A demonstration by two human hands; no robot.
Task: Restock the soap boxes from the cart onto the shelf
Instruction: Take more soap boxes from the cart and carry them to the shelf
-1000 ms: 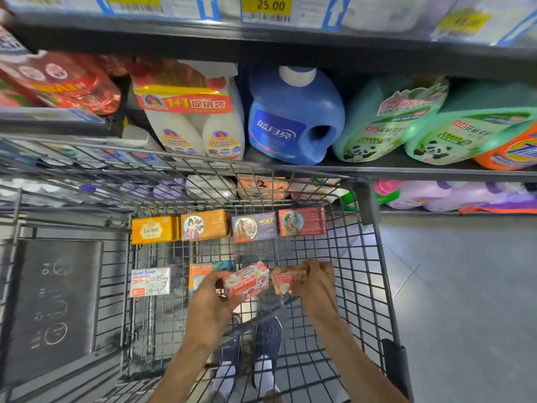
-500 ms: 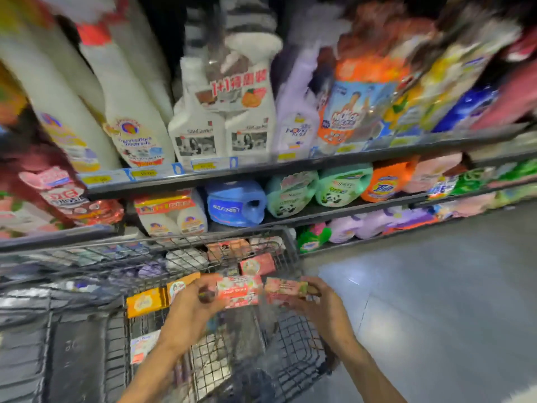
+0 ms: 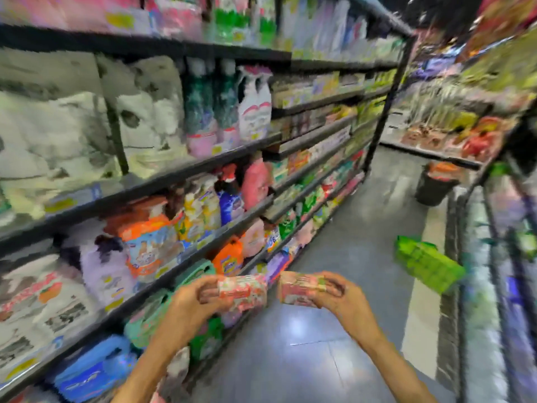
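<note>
My left hand [image 3: 191, 301] grips a pink and white soap box [image 3: 242, 292] at chest height over the aisle floor. My right hand [image 3: 340, 295] grips a second reddish soap box [image 3: 299, 287] just to the right of it; the two boxes sit a small gap apart. The long shelf unit [image 3: 203, 167] runs along my left, packed with detergent bottles and refill bags. The cart is out of view. The whole picture is blurred by motion.
A second shelf unit [image 3: 476, 199] stands close on my right. A green basket [image 3: 427, 263] and a dark bin [image 3: 434, 187] sit on the grey floor [image 3: 348, 245] further down the aisle.
I have lifted both soap boxes out of the cart and turned right, so the view now looks down the aisle. The cart has dropped out of sight.
</note>
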